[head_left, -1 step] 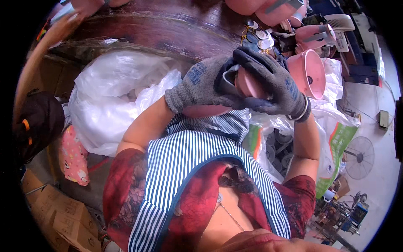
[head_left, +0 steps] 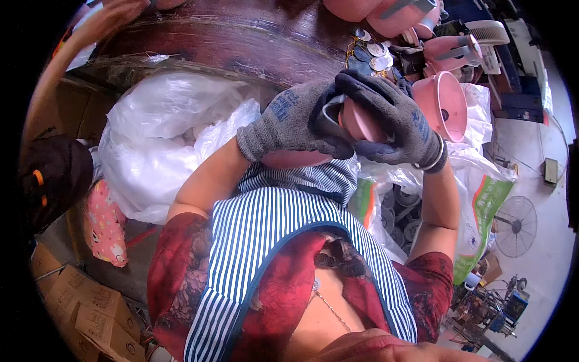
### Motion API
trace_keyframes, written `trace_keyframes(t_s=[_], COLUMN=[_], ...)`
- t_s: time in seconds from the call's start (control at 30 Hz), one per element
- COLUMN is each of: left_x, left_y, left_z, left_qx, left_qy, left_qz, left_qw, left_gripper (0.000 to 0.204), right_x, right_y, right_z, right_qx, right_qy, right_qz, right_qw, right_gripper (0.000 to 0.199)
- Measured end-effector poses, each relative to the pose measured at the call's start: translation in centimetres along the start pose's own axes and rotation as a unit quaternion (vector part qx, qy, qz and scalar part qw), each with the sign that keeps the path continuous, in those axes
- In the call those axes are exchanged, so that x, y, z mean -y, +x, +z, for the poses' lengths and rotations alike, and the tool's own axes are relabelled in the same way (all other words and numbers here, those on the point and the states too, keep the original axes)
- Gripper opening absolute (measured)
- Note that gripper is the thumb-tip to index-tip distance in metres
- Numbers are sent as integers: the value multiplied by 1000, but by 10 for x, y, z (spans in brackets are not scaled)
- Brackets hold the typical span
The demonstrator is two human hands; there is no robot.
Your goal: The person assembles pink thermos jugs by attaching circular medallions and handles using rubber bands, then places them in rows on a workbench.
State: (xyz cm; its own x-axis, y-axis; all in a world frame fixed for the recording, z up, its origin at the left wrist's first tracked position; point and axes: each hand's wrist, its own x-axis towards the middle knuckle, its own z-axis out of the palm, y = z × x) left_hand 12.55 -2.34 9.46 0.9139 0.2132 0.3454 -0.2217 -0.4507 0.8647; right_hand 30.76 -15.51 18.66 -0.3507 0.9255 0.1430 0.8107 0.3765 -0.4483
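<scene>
In front of my chest, both hands wear grey knit gloves with dark palms and are closed around a pink plastic jug body with a grey part. My left hand (head_left: 301, 120) grips it from the left, thumb side along the grey part. Over its right side curls my right hand (head_left: 392, 117), fingers bent across the top. The rounded pink jug body (head_left: 360, 120) shows between the hands; the rest is hidden by the gloves. Below my left hand, another pink surface (head_left: 295, 159) shows above my striped apron.
Pink jugs (head_left: 452, 53) with grey handles and an open pink shell (head_left: 457, 105) stand at right on the dark red table (head_left: 229, 42). A clear plastic bag (head_left: 163, 120) lies left; a sack of grey round parts (head_left: 401, 211) is right. Another person's arm (head_left: 72, 60) reaches in upper left.
The other person's arm at upper left has shifted slightly upward. My hands and the pink jug body have barely moved.
</scene>
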Motion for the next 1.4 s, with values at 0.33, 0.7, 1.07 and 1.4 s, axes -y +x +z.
trace_keyframes(t_s=[0.33,0.7,1.07,1.4], left_x=[-10,-6,22,-32], left_y=[-8,-4,-1,-22], left_z=[5,12,8,48], left_qx=[-19,23,133,-145], left_qy=[48,26,-97,69], left_qz=[118,102,99,59], left_qw=[992,994,981,985], left_gripper=[68,83,76,58], right_x=[40,45,53,38], right_y=[-13,-29,-19,-28], right_z=[33,-1,-9,70], right_qx=[-72,42,39,-158], right_qy=[-96,-142,-225,-66], right_qz=[133,123,-150,178], right_qw=[984,981,962,969], right_gripper=[96,63,77,51])
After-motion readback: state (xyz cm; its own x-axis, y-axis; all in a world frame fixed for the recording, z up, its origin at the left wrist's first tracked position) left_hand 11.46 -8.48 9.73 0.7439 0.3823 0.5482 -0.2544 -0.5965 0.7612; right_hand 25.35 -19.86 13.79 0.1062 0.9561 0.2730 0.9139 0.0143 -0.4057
